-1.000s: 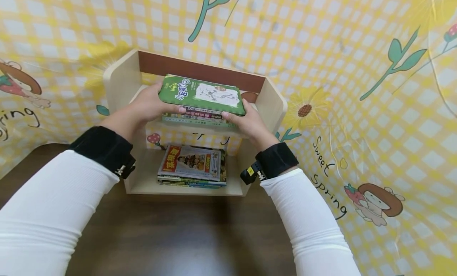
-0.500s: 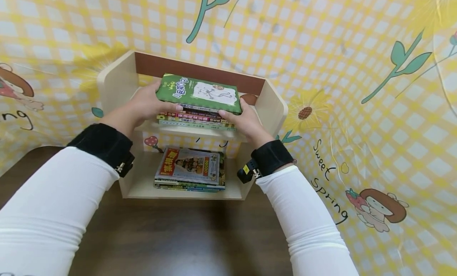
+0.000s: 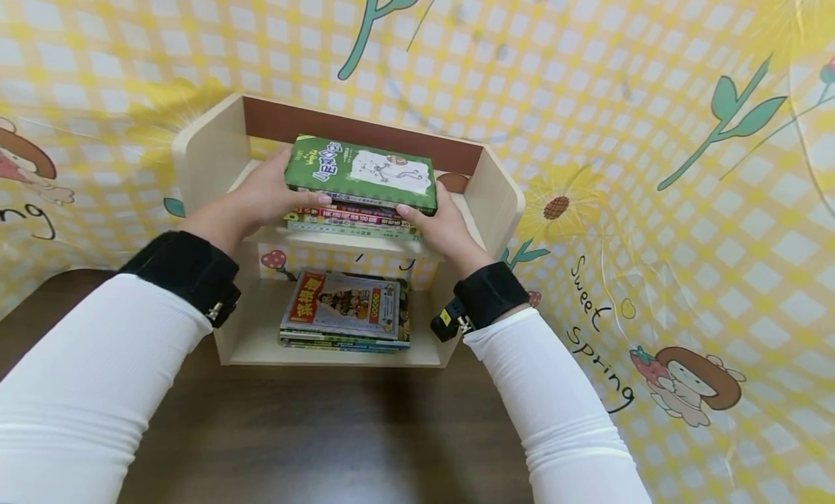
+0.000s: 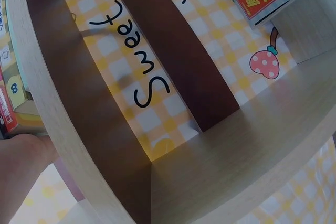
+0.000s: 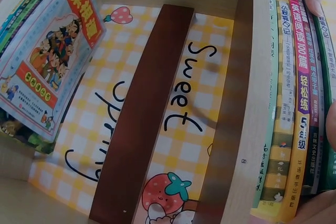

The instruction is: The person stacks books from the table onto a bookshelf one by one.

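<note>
A stack of books lies on the upper shelf of a small pale wooden bookshelf (image 3: 209, 149). On top is a green book (image 3: 362, 172) with a white drawing panel. Below it, the spines of several books (image 5: 302, 87) show in the right wrist view. My left hand (image 3: 264, 191) grips the stack's left end, and my right hand (image 3: 450, 225) its right end. Both thumbs press on the front near the green book's spine. The fingers behind the ends are mostly hidden. In the left wrist view, only part of the left hand (image 4: 26, 171) shows, touching the books.
Several magazines (image 3: 346, 308) lie in a pile on the lower shelf. Dark brown rails (image 4: 178, 56) cross the shelf's back. A yellow checked cloth (image 3: 587, 91) hangs behind and to the right. The bookshelf stands on a dark wooden table (image 3: 313, 424).
Both hands keep their grip on the book stack. Compared with one second ago, more of the lower spines shows below the thumbs. The head view has shifted slightly.
</note>
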A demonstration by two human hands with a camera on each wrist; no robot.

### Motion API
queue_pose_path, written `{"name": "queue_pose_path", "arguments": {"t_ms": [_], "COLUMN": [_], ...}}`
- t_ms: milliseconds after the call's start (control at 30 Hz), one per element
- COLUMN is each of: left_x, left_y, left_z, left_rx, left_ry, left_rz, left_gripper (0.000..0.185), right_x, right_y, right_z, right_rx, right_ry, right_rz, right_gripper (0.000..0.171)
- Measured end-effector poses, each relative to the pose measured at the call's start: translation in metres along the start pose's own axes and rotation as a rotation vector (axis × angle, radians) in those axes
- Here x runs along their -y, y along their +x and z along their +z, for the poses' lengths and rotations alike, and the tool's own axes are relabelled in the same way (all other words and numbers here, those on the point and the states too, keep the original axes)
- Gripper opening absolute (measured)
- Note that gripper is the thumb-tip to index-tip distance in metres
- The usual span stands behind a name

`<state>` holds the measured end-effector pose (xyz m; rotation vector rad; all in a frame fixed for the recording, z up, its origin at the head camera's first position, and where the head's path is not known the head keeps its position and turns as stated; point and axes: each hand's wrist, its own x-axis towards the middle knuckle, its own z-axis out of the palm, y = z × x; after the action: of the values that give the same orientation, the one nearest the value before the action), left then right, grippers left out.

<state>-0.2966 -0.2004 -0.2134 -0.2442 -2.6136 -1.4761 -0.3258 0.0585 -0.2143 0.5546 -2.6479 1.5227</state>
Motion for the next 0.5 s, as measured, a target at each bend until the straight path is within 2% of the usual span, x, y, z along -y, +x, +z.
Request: {"name": "queue_pose_path", "arguments": {"t_ms": [333,433,500], "left_x": [0.001,0.0015,0.0037], "left_y": [-0.0005,-0.0007,-0.0032], "left_z": [-0.0001,-0.0015,-0.0019], "left_rx": [0.013,0.009,-0.008], "left_ry": [0.011,-0.02,-0.032], "left_rz": [-0.002,-0.012,-0.034], "left_gripper": [0.093,0.095,0.104], "right_x": [-0.0004,-0.0026,-0.0048], "right_y": [0.001,0.0031,0.0025], "right_z": [0.0017,0.0038,0.0058], "right_rx": [-0.006,-0.01,-0.011], "right_ry": [-0.02,-0.001,0.015], "right_rz": [0.011,-0.008,-0.024], "right_gripper": [0.072,0.071,0.071]}}
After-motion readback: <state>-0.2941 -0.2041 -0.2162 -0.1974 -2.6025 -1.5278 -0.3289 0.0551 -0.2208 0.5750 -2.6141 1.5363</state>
